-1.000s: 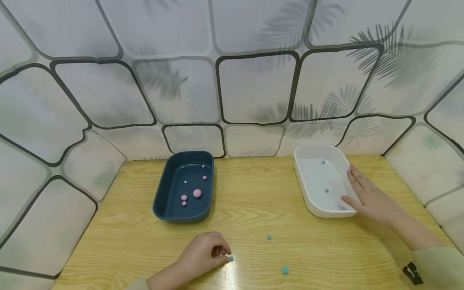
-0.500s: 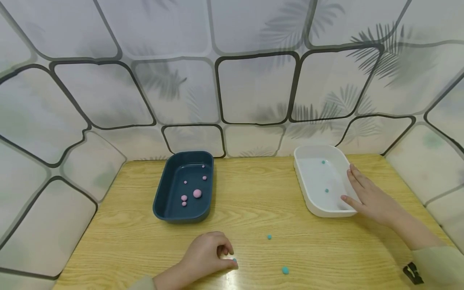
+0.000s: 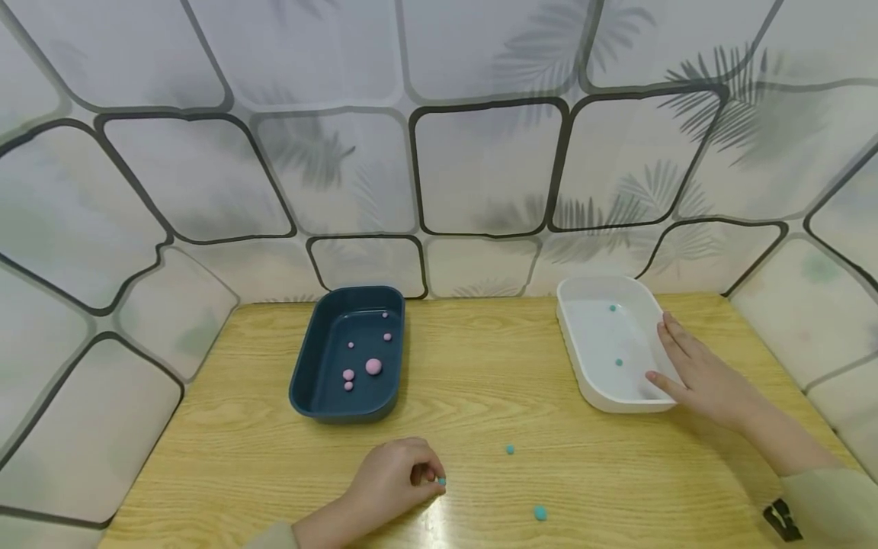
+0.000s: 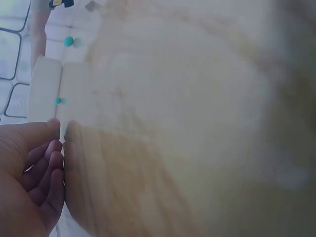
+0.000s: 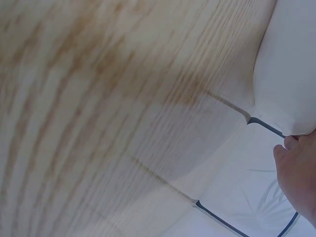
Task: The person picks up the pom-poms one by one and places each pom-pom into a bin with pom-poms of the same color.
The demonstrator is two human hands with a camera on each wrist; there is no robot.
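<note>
Low over the table, my left hand (image 3: 398,474) pinches a small teal ball (image 3: 442,481) between thumb and fingertips. The left wrist view shows the same hand (image 4: 29,168), its other fingers curled; the pinched ball is mostly covered there. My right hand (image 3: 709,385) rests on the right rim of a white tray (image 3: 590,381), fingers straight and thumb reaching over the inside. Two small teal balls, a far one (image 3: 613,308) and a near one (image 3: 619,362), lie in that tray. On the table are a small teal ball (image 3: 511,450) and a bigger one (image 3: 540,513).
A dark blue tray (image 3: 309,381) at the left holds several pink balls of different sizes, the largest ball (image 3: 373,367) among them. Both trays stand near the back edge of the wooden table (image 3: 473,366). Patterned walls (image 3: 480,168) enclose the back and sides.
The left thumb was at the teal ball on the table; now that ball is pinched and slightly raised. The right hand and both trays have stayed in place.
</note>
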